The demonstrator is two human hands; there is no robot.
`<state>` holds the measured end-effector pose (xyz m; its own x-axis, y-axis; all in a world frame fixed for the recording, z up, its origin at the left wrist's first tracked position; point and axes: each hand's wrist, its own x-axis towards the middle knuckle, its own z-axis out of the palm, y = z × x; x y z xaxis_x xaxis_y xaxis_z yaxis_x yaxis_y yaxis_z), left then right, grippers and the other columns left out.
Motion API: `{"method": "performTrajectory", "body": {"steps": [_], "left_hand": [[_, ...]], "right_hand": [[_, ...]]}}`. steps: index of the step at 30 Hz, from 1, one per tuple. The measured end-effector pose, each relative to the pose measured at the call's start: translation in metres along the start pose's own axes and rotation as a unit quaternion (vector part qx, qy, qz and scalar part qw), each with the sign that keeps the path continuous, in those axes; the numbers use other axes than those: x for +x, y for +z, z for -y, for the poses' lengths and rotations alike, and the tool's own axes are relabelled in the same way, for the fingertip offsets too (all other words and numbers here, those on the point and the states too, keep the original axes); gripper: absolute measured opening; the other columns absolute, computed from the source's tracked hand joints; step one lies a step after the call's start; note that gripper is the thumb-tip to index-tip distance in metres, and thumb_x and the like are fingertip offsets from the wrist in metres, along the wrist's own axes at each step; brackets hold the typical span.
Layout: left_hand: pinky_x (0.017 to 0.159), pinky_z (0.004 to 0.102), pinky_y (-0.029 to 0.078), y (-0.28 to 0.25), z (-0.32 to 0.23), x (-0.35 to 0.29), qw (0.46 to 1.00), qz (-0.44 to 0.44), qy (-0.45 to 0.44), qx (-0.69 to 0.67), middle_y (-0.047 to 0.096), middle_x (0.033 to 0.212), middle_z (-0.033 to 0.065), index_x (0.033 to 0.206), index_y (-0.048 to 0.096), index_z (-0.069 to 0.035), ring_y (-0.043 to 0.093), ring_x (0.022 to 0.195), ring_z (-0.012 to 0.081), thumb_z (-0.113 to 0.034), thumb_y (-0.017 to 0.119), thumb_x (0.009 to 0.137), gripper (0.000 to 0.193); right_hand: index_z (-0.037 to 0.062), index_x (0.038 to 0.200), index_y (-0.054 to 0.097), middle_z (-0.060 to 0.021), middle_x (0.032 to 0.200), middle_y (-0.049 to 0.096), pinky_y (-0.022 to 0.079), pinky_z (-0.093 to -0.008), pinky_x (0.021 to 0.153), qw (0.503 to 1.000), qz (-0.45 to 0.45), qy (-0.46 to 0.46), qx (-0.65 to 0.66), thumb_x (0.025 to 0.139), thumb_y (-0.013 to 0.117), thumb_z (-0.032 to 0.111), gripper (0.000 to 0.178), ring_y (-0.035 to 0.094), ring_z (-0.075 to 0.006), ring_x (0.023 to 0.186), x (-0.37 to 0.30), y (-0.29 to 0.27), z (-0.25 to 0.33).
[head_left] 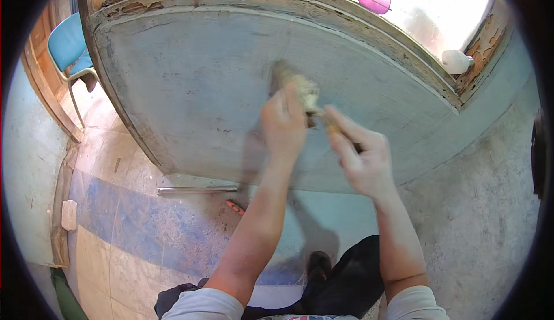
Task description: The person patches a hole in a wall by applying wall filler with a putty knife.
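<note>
My right hand (366, 161) is closed round the yellowish-brown handle (333, 128) of a small tool. Its far end meets a pale, cream lump (309, 93), and the tool's kind is blurred by motion. Fingers closed, my left hand (283, 121) grips something at that lump; the thing's shape is smeared and partly covered by the fingers. Both hands are close together in front of a worn grey-blue wall panel (190, 72). A dark brownish smudge or shadow shows on the panel just beyond my left fingers.
Pink-tinted glasses (374, 1) and a white bulb (456, 61) lie on the chipped window ledge above. On the tiled floor are a metal tube (196, 190) and a red tool (235, 207). A blue chair (68, 43) stands far left, a pale block (69, 215) below it.
</note>
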<state>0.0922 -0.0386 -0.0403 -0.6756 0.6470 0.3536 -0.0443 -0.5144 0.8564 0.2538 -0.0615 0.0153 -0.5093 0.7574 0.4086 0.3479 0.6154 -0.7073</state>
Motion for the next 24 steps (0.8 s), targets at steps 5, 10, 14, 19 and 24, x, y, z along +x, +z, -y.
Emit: {"method": "performTrajectory", "body": {"steps": [5, 10, 14, 19, 24], "left_hand": [[0.054, 0.0322, 0.049, -0.002, -0.004, -0.003, 0.998, 0.018, 0.046, 0.048, 0.069, 0.072, 0.0078, 0.089, 0.070, 0.005, 0.061, 0.060, 0.0109, -0.030, 0.050, 0.113, 0.047], [0.049, 0.0337, 0.049, -0.007, 0.010, -0.002, 0.998, -0.058, 0.007, -0.034, 0.068, 0.067, 0.0086, 0.089, 0.072, 0.004, 0.064, 0.055, 0.0138, -0.031, 0.053, 0.112, 0.046], [0.049, 0.0319, 0.050, -0.011, -0.004, 0.007, 0.994, 0.046, -0.002, 0.102, 0.070, 0.070, 0.0071, 0.091, 0.074, 0.004, 0.064, 0.056, 0.0136, -0.032, 0.051, 0.113, 0.048], [0.058, 0.0305, 0.050, -0.024, 0.000, 0.003, 0.997, -0.031, -0.054, -0.043, 0.069, 0.073, 0.0058, 0.092, 0.074, 0.003, 0.061, 0.066, 0.0112, -0.033, 0.053, 0.112, 0.046], [0.060, 0.0313, 0.050, -0.011, -0.010, 0.010, 0.999, 0.039, 0.002, 0.019, 0.069, 0.075, 0.0041, 0.093, 0.074, 0.003, 0.059, 0.067, 0.0115, -0.034, 0.054, 0.112, 0.047]], "right_hand": [[-0.0006, 0.138, 0.068, -0.0050, 0.084, 0.072, 0.050, -0.0264, 0.066, 1.000, 0.016, 0.004, 0.000, 0.098, 0.064, 0.003, 0.040, 0.059, -0.0076, 0.070, 0.001, 0.000, 0.011], [-0.0006, 0.137, 0.068, -0.0105, 0.088, 0.075, 0.052, -0.0287, 0.069, 0.999, 0.024, -0.033, -0.014, 0.098, 0.065, 0.004, 0.040, 0.062, -0.0119, 0.072, 0.006, 0.006, 0.001], [-0.0016, 0.136, 0.068, -0.0230, 0.092, 0.074, 0.055, -0.0315, 0.076, 0.983, 0.001, 0.154, 0.101, 0.097, 0.066, 0.004, 0.040, 0.069, -0.0207, 0.075, -0.004, -0.002, 0.033], [-0.0019, 0.136, 0.067, -0.0225, 0.092, 0.074, 0.053, -0.0299, 0.071, 0.993, -0.004, -0.107, -0.048, 0.096, 0.067, 0.005, 0.041, 0.067, -0.0173, 0.072, 0.002, 0.024, 0.021], [0.0002, 0.134, 0.070, -0.0240, 0.096, 0.074, 0.055, -0.0372, 0.078, 0.989, -0.027, 0.135, 0.054, 0.095, 0.066, 0.004, 0.040, 0.075, -0.0339, 0.083, -0.009, 0.005, 0.038]]}}
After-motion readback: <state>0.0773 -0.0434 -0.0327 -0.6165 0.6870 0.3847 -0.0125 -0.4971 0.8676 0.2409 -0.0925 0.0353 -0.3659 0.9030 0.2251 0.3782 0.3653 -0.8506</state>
